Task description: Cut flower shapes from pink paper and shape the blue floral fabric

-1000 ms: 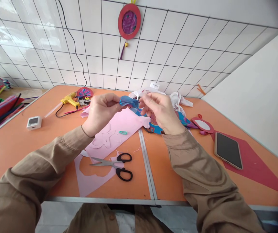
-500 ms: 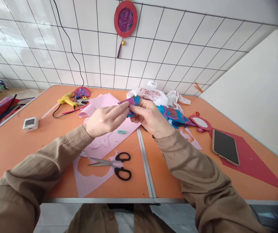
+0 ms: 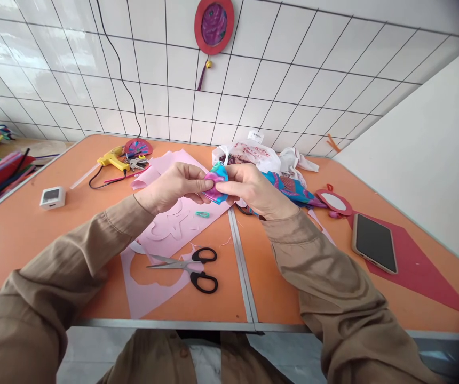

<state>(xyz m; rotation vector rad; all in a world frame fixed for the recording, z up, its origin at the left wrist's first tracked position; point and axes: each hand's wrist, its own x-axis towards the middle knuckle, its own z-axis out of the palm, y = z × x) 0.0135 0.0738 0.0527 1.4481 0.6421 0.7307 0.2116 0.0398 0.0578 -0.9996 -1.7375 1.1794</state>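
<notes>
Between my hands, above the table, is a small piece of shiny blue and pink fabric (image 3: pixel 216 184). My left hand (image 3: pixel 177 186) pinches its left side, thumb on top. From the right, my right hand (image 3: pixel 253 189) grips it with thumb and fingers, hiding part of it. Below lies a pink sheet (image 3: pixel 197 234) with cut-out shapes on it and a small green clip (image 3: pixel 202 214). Closer to me, black-handled scissors (image 3: pixel 189 266) rest partly open on a pink offcut (image 3: pixel 149 304).
A yellow glue gun (image 3: pixel 113 159) and a white box with a dark screen (image 3: pixel 52 197) stand at left. Patterned blue cloth (image 3: pixel 293 186), a plastic bag (image 3: pixel 255 154), a red-rimmed oval (image 3: pixel 333 201) and a phone (image 3: pixel 374 242) on red sheet (image 3: pixel 417 266) lie at right.
The fabric has been turned and spread, so more of its pink and blue face shows. My left hand has shifted from covering it to pinching its left edge. The view has tilted slightly.
</notes>
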